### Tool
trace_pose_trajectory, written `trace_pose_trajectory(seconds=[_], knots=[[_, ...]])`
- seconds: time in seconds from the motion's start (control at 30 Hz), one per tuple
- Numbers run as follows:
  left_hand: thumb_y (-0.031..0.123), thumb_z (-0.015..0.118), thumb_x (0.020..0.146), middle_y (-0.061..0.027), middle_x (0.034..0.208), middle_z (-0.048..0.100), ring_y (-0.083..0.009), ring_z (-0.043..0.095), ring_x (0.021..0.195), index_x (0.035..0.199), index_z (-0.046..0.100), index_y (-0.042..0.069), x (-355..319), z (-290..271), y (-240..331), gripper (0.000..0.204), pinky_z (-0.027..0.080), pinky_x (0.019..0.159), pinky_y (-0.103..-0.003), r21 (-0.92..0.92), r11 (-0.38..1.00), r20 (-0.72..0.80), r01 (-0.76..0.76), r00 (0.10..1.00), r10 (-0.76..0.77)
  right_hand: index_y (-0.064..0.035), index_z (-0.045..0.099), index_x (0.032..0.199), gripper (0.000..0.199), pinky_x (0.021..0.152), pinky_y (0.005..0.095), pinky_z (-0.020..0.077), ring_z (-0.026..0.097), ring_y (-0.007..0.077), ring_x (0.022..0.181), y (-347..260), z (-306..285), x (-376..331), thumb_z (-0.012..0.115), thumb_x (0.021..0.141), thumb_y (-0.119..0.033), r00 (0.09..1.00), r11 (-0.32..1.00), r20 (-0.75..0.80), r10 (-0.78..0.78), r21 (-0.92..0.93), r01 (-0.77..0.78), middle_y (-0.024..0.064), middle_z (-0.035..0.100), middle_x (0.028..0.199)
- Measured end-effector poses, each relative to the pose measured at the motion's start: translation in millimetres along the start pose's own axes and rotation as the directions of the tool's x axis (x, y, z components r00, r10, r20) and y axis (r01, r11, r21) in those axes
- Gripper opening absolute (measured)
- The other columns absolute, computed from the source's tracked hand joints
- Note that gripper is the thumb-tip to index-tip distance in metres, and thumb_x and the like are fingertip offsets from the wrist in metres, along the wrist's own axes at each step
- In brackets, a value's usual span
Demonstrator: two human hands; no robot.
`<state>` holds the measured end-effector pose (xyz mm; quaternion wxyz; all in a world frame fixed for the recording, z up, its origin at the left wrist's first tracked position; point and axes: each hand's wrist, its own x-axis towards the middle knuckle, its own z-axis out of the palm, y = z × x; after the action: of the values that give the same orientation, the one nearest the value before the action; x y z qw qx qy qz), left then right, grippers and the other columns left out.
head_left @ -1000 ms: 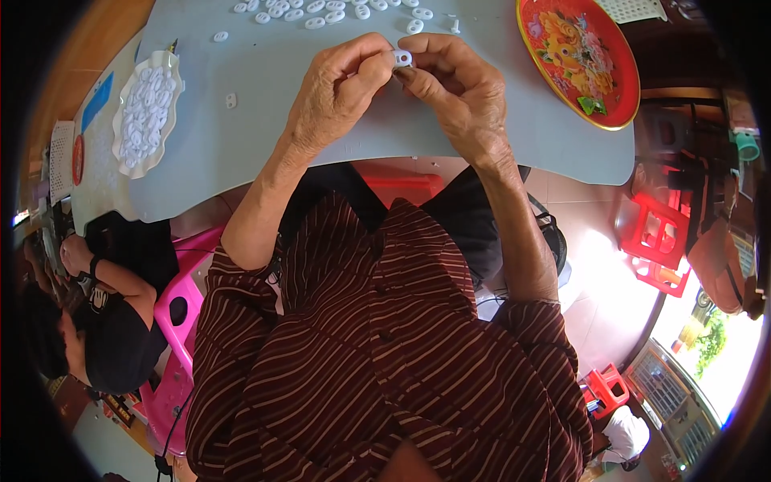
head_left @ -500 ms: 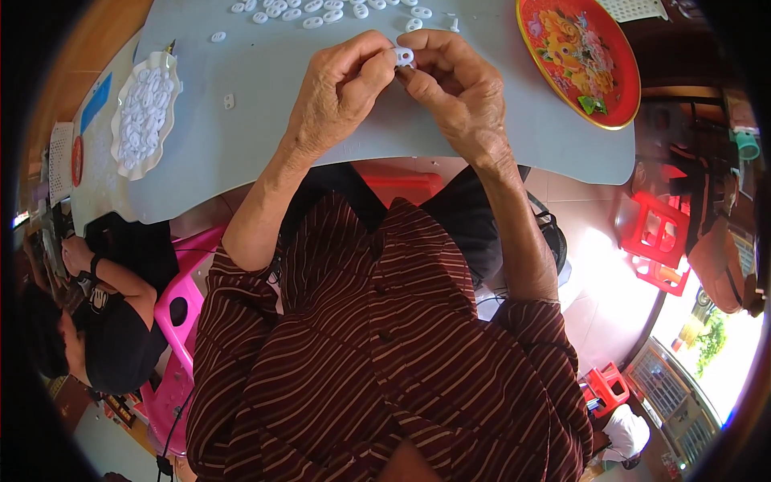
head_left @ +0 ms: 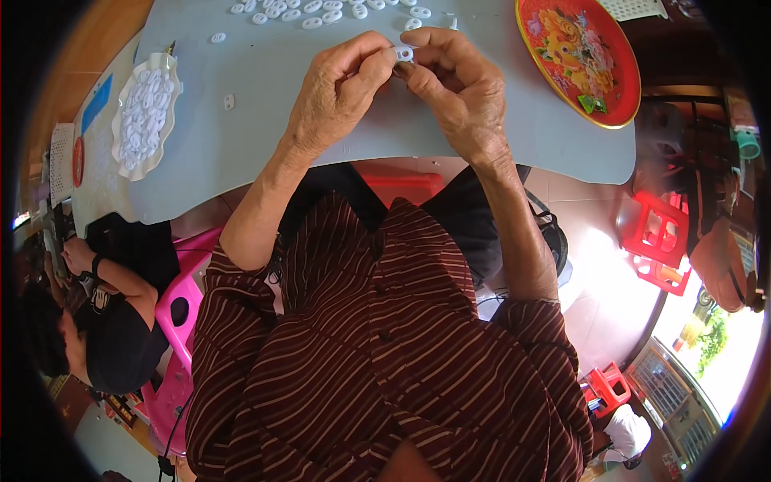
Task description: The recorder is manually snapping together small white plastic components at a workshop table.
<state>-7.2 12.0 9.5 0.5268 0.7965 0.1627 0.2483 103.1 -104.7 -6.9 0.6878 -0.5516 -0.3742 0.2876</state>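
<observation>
Over the table's near edge, my left hand pinches a small white oval plastic piece with holes between thumb and forefinger. My right hand closes in from the other side, its thumb at the piece's lower edge and its forefinger stretched just above; the other fingers curl behind, partly hidden. Beyond my hands, several loose white oval pieces of the same kind lie on the grey table. A white scallop-edged dish to the left is heaped with more small white pieces.
A red floral tray with a green wrapper rests at the table's right. One small white piece lies alone left of my hands. At the left, a person in black sits by a pink chair. Red stools stand right.
The white oval piece has turned slightly between my fingers, so its hole shows more from above. My right forefinger has shifted a little; both arms stay nearly in place.
</observation>
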Motion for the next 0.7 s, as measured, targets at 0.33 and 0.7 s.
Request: trace_pose_trajectory(seconds=[0.33, 0.7], knots=[[0.018, 0.047, 0.089, 0.0016, 0.057, 0.037, -0.0069, 0.033, 0.053, 0.075, 0.049, 0.003, 0.9, -1.3, -5.8, 0.021, 0.03, 0.047, -0.024, -0.023, 1.0, 0.008, 0.021, 1.0, -0.021, -0.0023, 0.059, 0.107, 0.028, 0.07, 0.0223, 0.05, 0.06, 0.0087, 0.076, 3.1, 2.3, -1.1, 0.067, 0.08, -0.002, 1.0, 0.995, 0.017, -0.012, -0.094, 0.014, 0.0039, 0.062, 0.084], [0.019, 0.047, 0.088, -0.0008, 0.056, 0.035, -0.0089, 0.033, 0.054, 0.072, 0.046, 0.002, 2.3, -7.8, -5.2, 0.022, 0.031, 0.049, -0.026, 0.018, 1.0, 0.085, -0.009, 0.996, 0.008, 0.0018, 0.058, 0.101, 0.025, 0.071, 0.0259, 0.0533, 0.066, 0.0134, 0.078, 3.7, 3.0, -1.5, 0.069, 0.079, -0.004, 0.996, 0.997, 0.073, -0.051, -0.052, 0.055, 0.0092, 0.067, 0.083]])
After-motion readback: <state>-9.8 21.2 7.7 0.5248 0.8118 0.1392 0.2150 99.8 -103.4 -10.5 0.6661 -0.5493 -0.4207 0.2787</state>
